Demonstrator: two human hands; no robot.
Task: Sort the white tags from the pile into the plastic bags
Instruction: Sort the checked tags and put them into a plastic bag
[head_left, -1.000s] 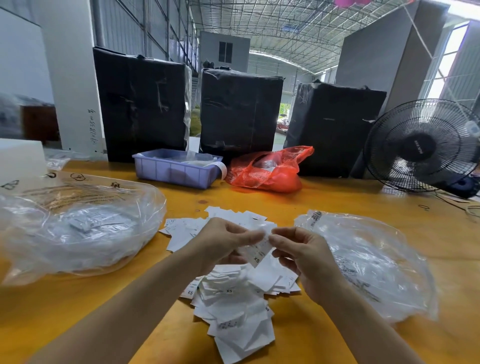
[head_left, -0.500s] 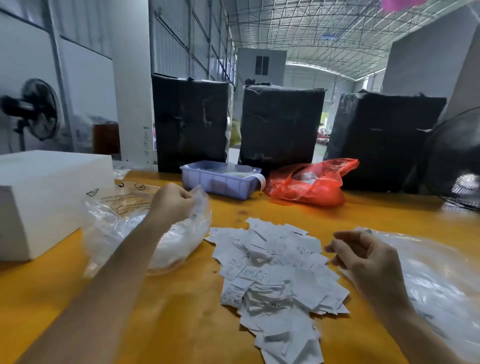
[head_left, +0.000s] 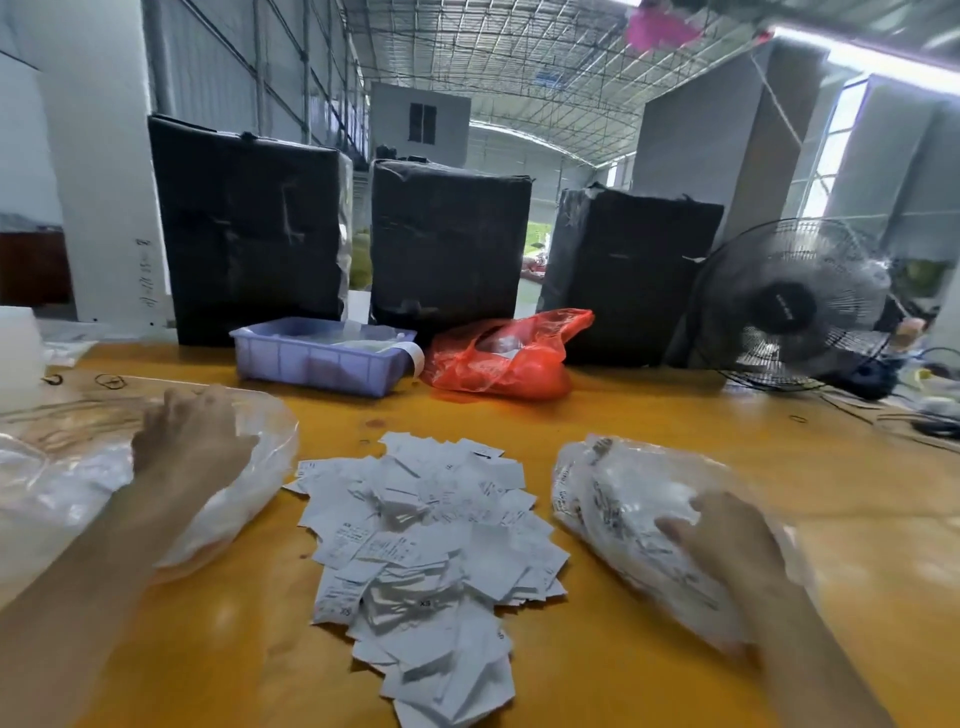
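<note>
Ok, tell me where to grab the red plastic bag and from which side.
Pinch the red plastic bag at its loose, gathered mouth, which points up and to the right, coming from above. The body is a soft slumped bulge, likely to slip, and black boxes block the far side.

My table (head_left: 649, 431) is yellow-orange. The tags (head_left: 426, 545) on it are white with small black print (1 reads XS). Both plastic bags, left (head_left: 67, 467) and right (head_left: 623, 499), are clear and cloudy white. Behind them I see a lilac tray (head_left: 317, 358), a red-orange bag (head_left: 498, 358), 3 black bundles (head_left: 447, 244) and a black fan (head_left: 789, 306).
</note>
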